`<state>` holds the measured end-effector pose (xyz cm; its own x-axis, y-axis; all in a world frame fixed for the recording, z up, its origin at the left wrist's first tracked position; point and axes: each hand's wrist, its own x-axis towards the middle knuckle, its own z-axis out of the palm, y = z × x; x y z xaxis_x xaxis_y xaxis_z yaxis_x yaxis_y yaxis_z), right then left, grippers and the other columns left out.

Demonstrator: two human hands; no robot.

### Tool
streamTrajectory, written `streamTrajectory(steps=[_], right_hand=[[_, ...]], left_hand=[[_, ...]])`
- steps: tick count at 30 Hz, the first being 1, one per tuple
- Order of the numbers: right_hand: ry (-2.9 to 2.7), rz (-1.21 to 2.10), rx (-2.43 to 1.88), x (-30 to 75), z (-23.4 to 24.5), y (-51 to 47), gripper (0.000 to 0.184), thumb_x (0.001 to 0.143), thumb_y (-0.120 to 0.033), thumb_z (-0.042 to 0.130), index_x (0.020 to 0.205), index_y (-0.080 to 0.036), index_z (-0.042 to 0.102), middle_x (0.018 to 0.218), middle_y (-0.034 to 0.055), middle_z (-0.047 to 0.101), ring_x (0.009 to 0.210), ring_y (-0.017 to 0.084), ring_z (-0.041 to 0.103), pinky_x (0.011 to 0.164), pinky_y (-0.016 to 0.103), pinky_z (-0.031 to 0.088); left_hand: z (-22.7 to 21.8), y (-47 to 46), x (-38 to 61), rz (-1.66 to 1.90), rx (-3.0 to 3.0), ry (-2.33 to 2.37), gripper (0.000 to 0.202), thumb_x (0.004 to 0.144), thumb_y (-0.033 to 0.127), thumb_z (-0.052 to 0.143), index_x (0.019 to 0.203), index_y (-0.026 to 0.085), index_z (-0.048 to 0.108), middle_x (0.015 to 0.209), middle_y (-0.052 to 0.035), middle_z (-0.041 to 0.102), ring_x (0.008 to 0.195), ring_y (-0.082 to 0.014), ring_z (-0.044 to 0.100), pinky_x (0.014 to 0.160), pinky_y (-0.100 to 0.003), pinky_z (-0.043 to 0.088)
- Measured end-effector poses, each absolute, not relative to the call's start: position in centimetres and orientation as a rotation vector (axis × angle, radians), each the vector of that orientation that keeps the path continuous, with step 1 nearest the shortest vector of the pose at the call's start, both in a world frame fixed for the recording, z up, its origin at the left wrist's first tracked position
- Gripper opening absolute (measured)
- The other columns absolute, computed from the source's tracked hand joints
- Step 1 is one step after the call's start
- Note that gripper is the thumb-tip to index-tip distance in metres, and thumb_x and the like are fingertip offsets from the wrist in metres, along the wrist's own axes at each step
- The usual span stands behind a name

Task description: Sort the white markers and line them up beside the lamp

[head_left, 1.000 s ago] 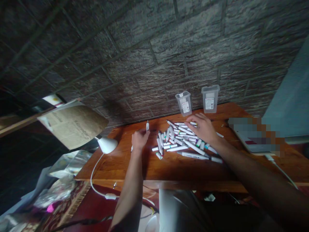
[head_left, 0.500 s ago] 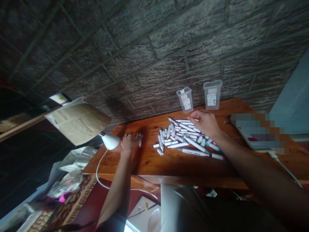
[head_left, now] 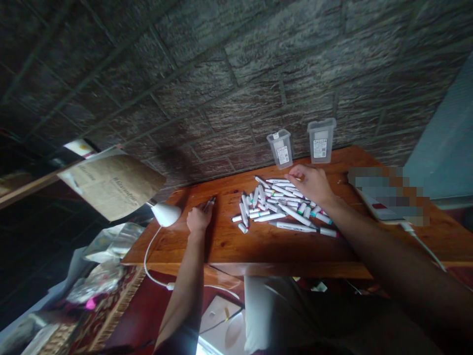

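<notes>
Many white double-ended markers with coloured caps lie in a loose pile on the wooden desk. At the pile's back edge, my right hand has its fingers bent around a white marker; the palm side is partly hidden. Left of the pile, my left hand rests low over the desk, closed on a marker whose end sticks out past the fingers. How many markers that hand covers I cannot tell.
Two clear plastic boxes with labels stand by the brick wall. A white lamp with a paper shade stands on the left. At right lies a blurred-out device with a white cable.
My left hand has closed and turned around the marker, which now points away at its front. My right hand stays at the back of the pile. The view has shifted slightly.
</notes>
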<state>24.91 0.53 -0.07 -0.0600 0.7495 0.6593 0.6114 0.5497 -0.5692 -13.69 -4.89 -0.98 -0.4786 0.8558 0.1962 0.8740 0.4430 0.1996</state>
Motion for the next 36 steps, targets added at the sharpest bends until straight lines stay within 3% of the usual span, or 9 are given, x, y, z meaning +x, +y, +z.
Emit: streamTrajectory(steps=[5,10,15,26,36], right_hand=[[-1.740,0.237,-1.125,24.8,-0.2,0.5,0.017,0.087,-0.035,0.064,0.080,-0.021,0.070,0.082,0.0026,0.076,0.074,0.018,0.070,0.074,0.029,0.052],[-1.691,0.307,-1.131,24.7,-0.2,0.5,0.020,0.086,-0.037,0.065,0.078,-0.020,0.071,0.078,0.0033,0.076,0.071,0.018,0.070,0.071,0.028,0.051],[-1.679,0.299,-1.147,24.8,-0.1,0.5,0.021,0.085,-0.039,0.066,0.076,-0.020,0.071,0.072,0.0019,0.074,0.065,0.017,0.068,0.067,0.027,0.049],[-1.687,0.342,-1.146,24.7,-0.2,0.4,0.020,0.085,-0.038,0.067,0.076,-0.020,0.070,0.064,0.0001,0.071,0.060,0.016,0.065,0.063,0.026,0.045],[-1.834,0.293,-1.175,25.0,-0.1,0.3,0.019,0.087,-0.037,0.065,0.079,-0.021,0.070,0.068,0.0003,0.073,0.065,0.017,0.069,0.065,0.027,0.045]], left_hand=[[-0.9,-4.7,-13.8,-0.445,-1.531,-2.632,0.053,0.090,0.062,0.048,0.124,0.028,0.071,0.117,-0.0150,0.073,0.108,-0.0368,0.067,0.084,-0.041,0.051],[-0.9,-4.2,-13.1,-0.437,-1.446,-2.592,0.059,0.090,0.064,0.047,0.118,0.019,0.073,0.117,-0.0218,0.070,0.111,-0.0404,0.064,0.091,-0.049,0.047],[-1.3,-4.7,-13.1,-0.407,-1.437,-2.547,0.048,0.092,0.054,0.049,0.119,0.023,0.072,0.116,-0.0188,0.071,0.112,-0.0368,0.064,0.095,-0.049,0.045],[-1.7,-4.0,-15.6,-0.422,-1.221,-2.679,0.039,0.095,0.041,0.049,0.119,0.020,0.072,0.116,-0.0196,0.071,0.113,-0.0362,0.064,0.093,-0.049,0.045],[-2.2,-3.9,-17.3,-0.480,-1.130,-2.728,0.041,0.094,0.042,0.048,0.119,0.018,0.071,0.119,-0.0202,0.069,0.117,-0.0376,0.061,0.097,-0.053,0.042]])
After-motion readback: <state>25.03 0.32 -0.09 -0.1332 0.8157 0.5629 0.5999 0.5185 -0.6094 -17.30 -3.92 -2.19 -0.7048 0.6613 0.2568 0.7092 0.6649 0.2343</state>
